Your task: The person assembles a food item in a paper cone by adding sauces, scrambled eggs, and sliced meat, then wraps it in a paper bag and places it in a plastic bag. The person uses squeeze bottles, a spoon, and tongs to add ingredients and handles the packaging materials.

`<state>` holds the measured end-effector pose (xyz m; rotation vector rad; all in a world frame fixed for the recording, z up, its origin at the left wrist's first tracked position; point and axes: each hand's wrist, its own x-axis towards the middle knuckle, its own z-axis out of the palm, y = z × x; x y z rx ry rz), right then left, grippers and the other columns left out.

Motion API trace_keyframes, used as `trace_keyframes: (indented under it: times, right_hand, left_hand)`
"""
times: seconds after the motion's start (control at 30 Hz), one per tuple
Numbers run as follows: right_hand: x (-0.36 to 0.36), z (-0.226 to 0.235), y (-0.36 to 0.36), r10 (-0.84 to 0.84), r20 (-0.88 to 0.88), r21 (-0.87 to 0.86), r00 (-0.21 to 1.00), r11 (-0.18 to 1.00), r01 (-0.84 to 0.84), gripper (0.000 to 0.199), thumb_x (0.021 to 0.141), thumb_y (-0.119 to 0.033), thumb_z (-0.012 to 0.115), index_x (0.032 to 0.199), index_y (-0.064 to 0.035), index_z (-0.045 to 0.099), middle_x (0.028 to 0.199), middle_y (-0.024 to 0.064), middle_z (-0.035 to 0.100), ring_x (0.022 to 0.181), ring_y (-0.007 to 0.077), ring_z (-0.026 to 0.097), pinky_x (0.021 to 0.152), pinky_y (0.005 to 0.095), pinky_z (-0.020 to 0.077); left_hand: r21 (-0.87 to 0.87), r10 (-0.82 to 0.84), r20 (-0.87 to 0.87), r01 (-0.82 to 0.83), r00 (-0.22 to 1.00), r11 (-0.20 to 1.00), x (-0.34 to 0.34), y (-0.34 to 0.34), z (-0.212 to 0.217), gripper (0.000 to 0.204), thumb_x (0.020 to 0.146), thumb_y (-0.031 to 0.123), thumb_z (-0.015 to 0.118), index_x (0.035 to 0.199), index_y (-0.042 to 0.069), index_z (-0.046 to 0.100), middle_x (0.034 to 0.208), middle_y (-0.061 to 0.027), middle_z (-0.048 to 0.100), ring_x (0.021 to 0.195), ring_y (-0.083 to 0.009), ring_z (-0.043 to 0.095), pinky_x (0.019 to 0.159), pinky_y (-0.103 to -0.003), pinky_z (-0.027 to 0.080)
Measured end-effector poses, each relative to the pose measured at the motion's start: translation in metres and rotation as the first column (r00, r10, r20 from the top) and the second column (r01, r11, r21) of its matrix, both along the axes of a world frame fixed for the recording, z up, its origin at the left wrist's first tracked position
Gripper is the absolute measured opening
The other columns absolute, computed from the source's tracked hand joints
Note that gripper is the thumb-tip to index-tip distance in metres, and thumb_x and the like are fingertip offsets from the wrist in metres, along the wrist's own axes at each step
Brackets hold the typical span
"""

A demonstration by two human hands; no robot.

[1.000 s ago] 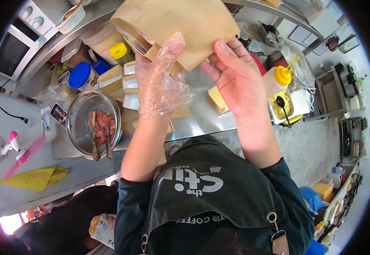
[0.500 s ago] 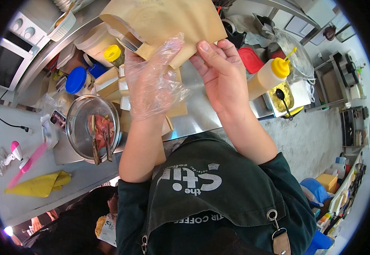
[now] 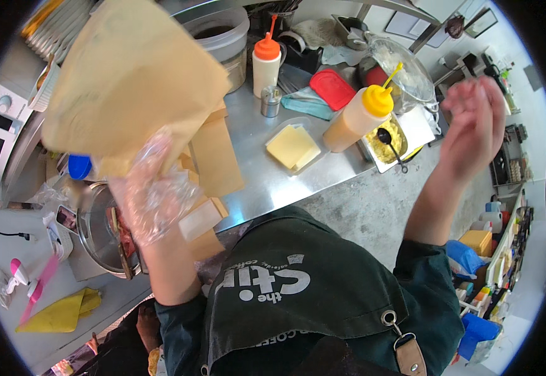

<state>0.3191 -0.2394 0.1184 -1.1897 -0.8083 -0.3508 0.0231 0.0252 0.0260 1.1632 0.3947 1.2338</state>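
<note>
My left hand [image 3: 150, 188], in a clear plastic glove, pinches the lower edge of a brown paper bag [image 3: 138, 81]. The bag is raised over the left part of the counter and hides what lies behind it. My right hand [image 3: 473, 122] is bare and raised at the right, away from the bag. Motion blurs its fingers, and no object shows in it. Below the left hand are brown cardboard boxes [image 3: 216, 150]. Beside that wrist, a metal bowl [image 3: 91, 241] containing pinkish meat and tongs is partly covered.
On the steel counter [image 3: 263, 188] stand yellow slices [image 3: 293, 147] in a clear tray, a yellow-capped squeeze bottle [image 3: 357, 119], a red-capped bottle [image 3: 265, 66] and a metal tray [image 3: 379, 147] of yellow food with a black spoon. A yellow cloth [image 3: 60, 311] lies at the left.
The bag has moved left in my left hand. My right hand has let go of it and swung to the right. Yellow slices and the red-capped bottle have come into view.
</note>
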Motion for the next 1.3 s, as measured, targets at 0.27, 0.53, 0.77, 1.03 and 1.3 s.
trace_keyframes:
  times: [0.27,0.53,0.77,1.03,1.3]
  right_hand:
    - [0.233,-0.094,0.110,0.041,-0.318,-0.923,0.947,0.215,-0.319,0.038,0.094,-0.021,0.055,0.128,-0.0130,0.067,0.107,0.0038,0.072,0.075,0.0172,0.068,0.063,0.0310,0.0570]
    - [0.284,-0.198,0.236,0.055,-0.584,-0.811,0.810,-0.006,-0.585,0.042,0.102,-0.042,0.055,0.134,-0.0168,0.063,0.133,0.0114,0.059,0.075,0.0275,0.072,0.065,0.0356,0.0625]
    - [0.305,-0.205,0.234,0.050,-0.898,-0.416,0.438,0.230,-0.880,0.043,0.097,-0.025,0.066,0.131,0.0005,0.059,0.128,0.0127,0.056,0.084,0.0316,0.068,0.085,0.0465,0.0617]
    - [0.294,-0.247,0.193,0.315,-0.917,-0.008,0.246,0.600,-0.800,0.013,0.094,-0.009,0.058,0.083,-0.0023,0.057,0.100,0.0105,0.057,0.087,0.0299,0.064,0.101,0.0558,0.0538]
    - [0.295,-0.276,0.178,0.321,-0.858,-0.138,0.402,0.609,-0.781,0.010,0.091,-0.007,0.064,0.087,0.0021,0.065,0.090,0.0109,0.063,0.086,0.0220,0.062,0.099,0.0465,0.0550]
  left_hand:
    - [0.332,0.106,0.025,-0.108,0.994,0.937,-0.050,-0.010,-0.018,0.031,0.078,-0.001,0.071,0.108,-0.008,0.070,0.117,-0.0208,0.070,0.111,-0.0299,0.067,0.100,-0.046,0.054]
    - [0.055,0.275,-0.009,-0.274,0.961,0.960,-0.064,-0.064,-0.023,0.036,0.077,0.000,0.074,0.111,-0.008,0.067,0.118,-0.0196,0.069,0.111,-0.0279,0.067,0.100,-0.044,0.054]
    - [0.024,0.313,-0.031,-0.312,0.949,0.950,-0.057,-0.082,-0.022,0.041,0.076,0.000,0.077,0.114,-0.007,0.065,0.118,-0.0185,0.069,0.111,-0.0262,0.067,0.100,-0.043,0.054]
    - [-0.015,0.280,-0.047,-0.281,0.959,0.960,-0.034,-0.081,-0.021,0.047,0.075,0.001,0.080,0.118,-0.007,0.062,0.118,-0.0173,0.069,0.110,-0.0243,0.067,0.099,-0.041,0.053]
    - [-0.142,0.230,-0.083,-0.240,0.970,0.960,-0.009,-0.082,-0.009,0.054,0.073,0.002,0.083,0.121,-0.006,0.060,0.118,-0.0161,0.068,0.110,-0.0223,0.066,0.099,-0.039,0.053]
